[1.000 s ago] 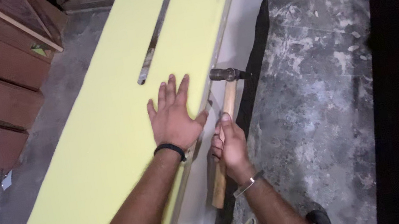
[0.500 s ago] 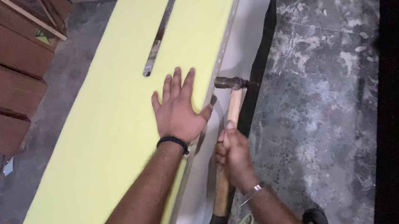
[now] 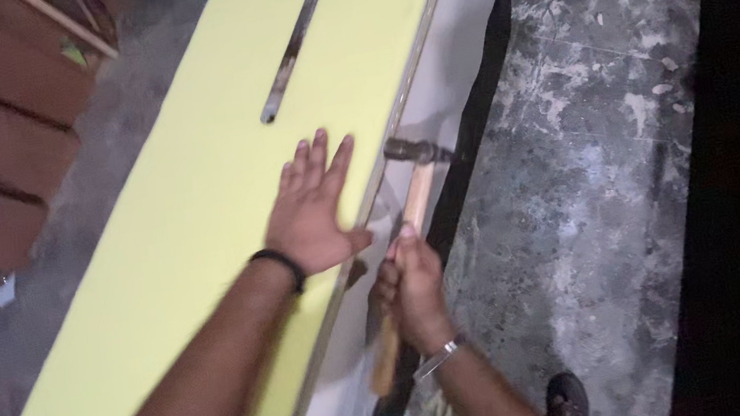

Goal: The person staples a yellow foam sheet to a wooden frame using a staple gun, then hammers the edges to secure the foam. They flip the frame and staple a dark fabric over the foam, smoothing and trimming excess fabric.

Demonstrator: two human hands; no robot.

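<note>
Head view, left hand: the left hand [image 3: 316, 209] lies flat, fingers spread, on the yellow-green panel [image 3: 184, 218], near its right edge
Head view, right hand: the right hand [image 3: 415, 292] is closed round the hammer [image 3: 405, 252]
Hammer: pale wooden handle, dark metal head just beside the panel's edge
Panel top: a long metal strip [image 3: 296, 40] lies on it
Floor: stained grey concrete [image 3: 579, 155]

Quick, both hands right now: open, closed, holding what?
Left hand: open, flat on the long yellow-green board.
Right hand: closed around the wooden-handled hammer at the board's edge.
</note>
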